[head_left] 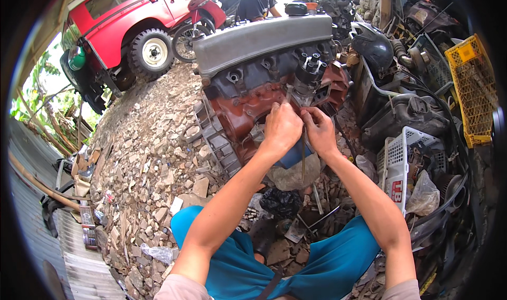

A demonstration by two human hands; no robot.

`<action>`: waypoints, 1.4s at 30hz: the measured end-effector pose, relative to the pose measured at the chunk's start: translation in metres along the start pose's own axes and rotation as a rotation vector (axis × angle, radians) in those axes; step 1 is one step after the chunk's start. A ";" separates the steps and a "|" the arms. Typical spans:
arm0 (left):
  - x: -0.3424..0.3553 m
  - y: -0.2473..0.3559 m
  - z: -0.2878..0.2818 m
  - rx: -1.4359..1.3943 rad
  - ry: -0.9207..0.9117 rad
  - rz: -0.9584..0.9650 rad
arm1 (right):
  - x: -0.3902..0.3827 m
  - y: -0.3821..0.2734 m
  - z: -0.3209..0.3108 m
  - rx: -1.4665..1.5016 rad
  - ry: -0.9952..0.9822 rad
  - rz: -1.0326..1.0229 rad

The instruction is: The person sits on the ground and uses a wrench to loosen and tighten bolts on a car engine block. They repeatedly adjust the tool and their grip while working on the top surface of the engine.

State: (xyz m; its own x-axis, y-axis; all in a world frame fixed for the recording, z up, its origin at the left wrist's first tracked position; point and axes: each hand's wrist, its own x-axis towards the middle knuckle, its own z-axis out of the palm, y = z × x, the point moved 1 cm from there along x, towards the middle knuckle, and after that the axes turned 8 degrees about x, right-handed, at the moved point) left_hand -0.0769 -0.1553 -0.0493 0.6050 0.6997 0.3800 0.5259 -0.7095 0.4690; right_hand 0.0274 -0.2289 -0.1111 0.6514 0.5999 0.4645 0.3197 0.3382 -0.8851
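An engine (240,107) stands before me, with a red-brown block and a long grey valve cover (264,42) on top. On its near side sits a black distributor (310,70). My left hand (283,127) is closed in a fist against the block, just below the distributor; a short metal piece (289,93) shows above its knuckles. Beside it, almost touching, my right hand (319,131) is pinched at the fingertips. What either hand grips is hidden. Below and between them a thin upright rod (303,160) passes in front of a blue object (290,155).
Rubble (153,157) covers the ground at left. A stone (297,174), a black plastic bag (280,202) and loose tools lie between my knees. At right are a white crate (404,157), a yellow crate (471,83) and a dark helmet (372,46). Behind stand a red vehicle (119,23), a motorcycle (198,28) and a person (257,4).
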 end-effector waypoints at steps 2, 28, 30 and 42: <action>-0.004 0.006 0.008 -0.045 0.004 -0.001 | 0.010 -0.001 0.001 0.130 -0.014 0.098; 0.035 -0.052 0.012 -0.150 0.091 0.088 | 0.031 0.002 0.026 -0.275 0.162 0.274; 0.040 -0.054 0.016 -0.244 0.003 -0.009 | 0.031 -0.006 0.029 -0.296 0.143 0.297; 0.043 -0.044 0.019 -0.071 -0.255 -0.052 | 0.049 0.000 0.029 -0.505 -0.018 0.244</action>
State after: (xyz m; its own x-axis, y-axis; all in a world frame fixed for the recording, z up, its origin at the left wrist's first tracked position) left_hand -0.0632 -0.0956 -0.0686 0.7137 0.6852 0.1450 0.5229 -0.6591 0.5405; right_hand 0.0398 -0.1787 -0.0872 0.7377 0.6307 0.2409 0.4537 -0.1988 -0.8687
